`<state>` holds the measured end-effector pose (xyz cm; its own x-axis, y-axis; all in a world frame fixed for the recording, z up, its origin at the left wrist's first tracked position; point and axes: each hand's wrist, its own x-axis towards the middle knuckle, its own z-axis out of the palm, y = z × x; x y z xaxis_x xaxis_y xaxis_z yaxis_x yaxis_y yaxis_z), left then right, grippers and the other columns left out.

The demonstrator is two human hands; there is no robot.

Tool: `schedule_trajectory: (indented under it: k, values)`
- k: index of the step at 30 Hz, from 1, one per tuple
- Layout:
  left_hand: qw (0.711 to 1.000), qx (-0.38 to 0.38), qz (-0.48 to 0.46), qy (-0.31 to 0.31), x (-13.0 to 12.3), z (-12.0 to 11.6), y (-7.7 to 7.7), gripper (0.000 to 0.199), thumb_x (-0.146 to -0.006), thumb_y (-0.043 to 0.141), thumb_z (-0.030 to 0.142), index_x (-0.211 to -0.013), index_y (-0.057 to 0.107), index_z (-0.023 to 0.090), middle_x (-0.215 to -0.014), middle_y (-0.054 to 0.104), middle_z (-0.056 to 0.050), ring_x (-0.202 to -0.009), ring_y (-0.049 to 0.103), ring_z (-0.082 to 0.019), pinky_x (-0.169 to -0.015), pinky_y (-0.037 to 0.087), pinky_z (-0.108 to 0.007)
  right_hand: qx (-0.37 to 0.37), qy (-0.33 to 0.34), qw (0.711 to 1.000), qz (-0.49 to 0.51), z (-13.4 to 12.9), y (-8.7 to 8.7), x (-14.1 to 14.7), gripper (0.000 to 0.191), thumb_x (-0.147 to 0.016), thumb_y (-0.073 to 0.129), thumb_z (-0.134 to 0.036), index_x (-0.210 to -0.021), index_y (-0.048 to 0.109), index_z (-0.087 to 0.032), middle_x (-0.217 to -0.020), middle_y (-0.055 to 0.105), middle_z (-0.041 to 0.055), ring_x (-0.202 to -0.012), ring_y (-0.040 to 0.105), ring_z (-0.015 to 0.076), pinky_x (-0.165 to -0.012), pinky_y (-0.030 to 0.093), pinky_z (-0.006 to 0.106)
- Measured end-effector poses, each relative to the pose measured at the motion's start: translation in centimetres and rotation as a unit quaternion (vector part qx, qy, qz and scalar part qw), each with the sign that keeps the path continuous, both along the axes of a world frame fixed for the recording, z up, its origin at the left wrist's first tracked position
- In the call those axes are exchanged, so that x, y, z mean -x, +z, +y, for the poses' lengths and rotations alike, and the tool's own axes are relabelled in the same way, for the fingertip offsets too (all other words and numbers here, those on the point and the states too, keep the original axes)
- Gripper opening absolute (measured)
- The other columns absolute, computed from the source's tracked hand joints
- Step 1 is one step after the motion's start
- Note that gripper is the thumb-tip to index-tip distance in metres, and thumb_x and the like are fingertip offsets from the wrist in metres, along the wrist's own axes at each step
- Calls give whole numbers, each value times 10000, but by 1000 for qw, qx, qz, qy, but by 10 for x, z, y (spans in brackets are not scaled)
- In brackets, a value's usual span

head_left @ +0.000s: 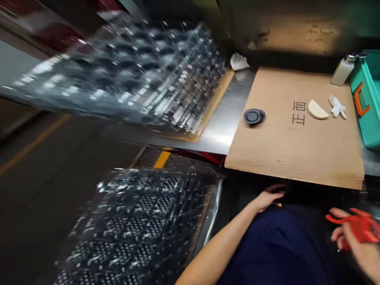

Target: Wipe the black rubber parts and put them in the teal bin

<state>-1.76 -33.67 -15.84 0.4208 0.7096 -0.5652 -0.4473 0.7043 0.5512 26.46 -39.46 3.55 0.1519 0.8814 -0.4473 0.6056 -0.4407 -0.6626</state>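
My left hand (267,198) is low in front of me, just below the cardboard's front edge. Its fingers curl around a small dark thing that blends into the black background, so its kind is unclear. At the lower right, my right hand (347,233) is closed on a red-handled hand tool (363,227), like scissors or nippers. Motion blurs it, and its working end is hidden. On the cardboard sheet (276,154) lies a small dark grey round part (252,116), ahead of my left hand. A cream half-round pad (317,110) and a crumpled white scrap (337,107) lie farther right.
Clear plastic-wrapped stacks of dark moulded parts stand at the left, an upper stack (142,71) on the metal bench (221,122) and a lower stack (133,225). A whitish bottle (342,71) and teal bin (369,114) stand right; white crumpled paper (239,62) sits behind.
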Motion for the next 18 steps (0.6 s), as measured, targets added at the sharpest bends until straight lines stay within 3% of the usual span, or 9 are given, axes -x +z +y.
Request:
schedule_trajectory:
  k: [1,3,6,8,10,13,15,18]
  values:
    - [1000,-2,19,22,-1,5,-4,729,-618,927,462,-1250,694,183,-1182,692,-150,-1058,659,-273,-630,612,-301,70,20,997,30,-10,-7,14,658,-894,445,-779,-1135,644,-200,-652,663,46,-491,606,195,-477,499,312]
    - [997,-2,45,60,-3,15,-10,686,-636,911,494,-1210,708,178,-1203,691,-148,-1056,663,-273,-612,617,-294,163,86,983,-2,-25,-22,44,610,-882,469,-777,-1000,670,-214,-590,627,10,-495,605,201,-502,469,302]
    - [996,15,43,80,-8,24,-16,653,-653,885,544,-1163,719,170,-1160,716,-139,-878,713,-230,-591,621,-312,188,180,955,-143,-32,-35,78,562,-940,400,-721,-849,653,-227,-644,668,35,-646,688,256,-613,468,314]
    - [996,25,41,79,-7,27,-19,639,-670,862,574,-1144,724,169,-1115,734,-136,-768,722,-207,-567,614,-318,198,200,931,-234,-28,-35,89,578,-984,315,-678,-853,655,-230,-724,715,74,-767,728,305,-675,474,338]
    - [996,11,53,76,-5,27,-22,619,-686,851,570,-1154,725,185,-1150,734,-136,-803,732,-225,-592,621,-345,215,218,911,-276,-22,-30,93,602,-1006,264,-652,-891,681,-234,-801,746,101,-847,740,338,-708,479,359]
    - [988,-80,118,50,1,22,-22,594,-646,906,444,-1166,741,210,-1227,729,-119,-1048,708,-289,-862,613,-459,223,256,899,-276,-11,-22,93,625,-1005,269,-660,-900,720,-241,-853,760,110,-894,737,347,-732,484,367]
    - [972,-157,176,0,5,17,-21,584,-617,925,343,-1164,758,224,-1220,743,-103,-1177,662,-314,-1075,494,-498,226,263,895,-281,-3,-18,92,641,-1003,274,-663,-892,738,-235,-848,759,114,-893,735,340,-732,484,361]
    - [949,-227,207,-73,8,13,-20,565,-653,892,285,-1201,756,254,-1262,731,-89,-1248,629,-322,-1178,381,-487,223,258,890,-302,9,-17,92,646,-1002,288,-660,-865,746,-225,-839,755,117,-878,734,331,-715,476,352]
